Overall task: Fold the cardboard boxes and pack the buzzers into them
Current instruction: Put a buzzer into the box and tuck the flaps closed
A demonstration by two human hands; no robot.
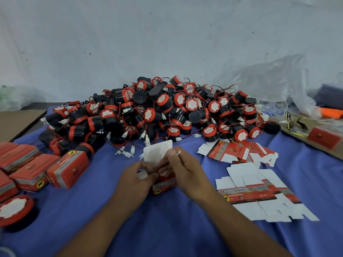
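A small red cardboard box point(164, 185) stands on the blue cloth in front of me, its white lid flap point(157, 151) raised. My left hand point(137, 176) grips the box's left side, with a white side flap under its fingers. My right hand point(182, 165) pinches the right edge near the lid flap. What is inside the box is hidden by my hands. A big heap of black and red buzzers point(159, 110) with red wires lies just behind. Flat unfolded box blanks point(259, 193) lie to the right.
Several closed red boxes point(67, 169) are lined up at the left. A single buzzer point(15, 210) lies at the near left edge. More flat blanks point(235, 151) sit behind the right stack. Clear plastic bags point(274, 84) and a cardboard sheet point(315, 143) fill the far right.
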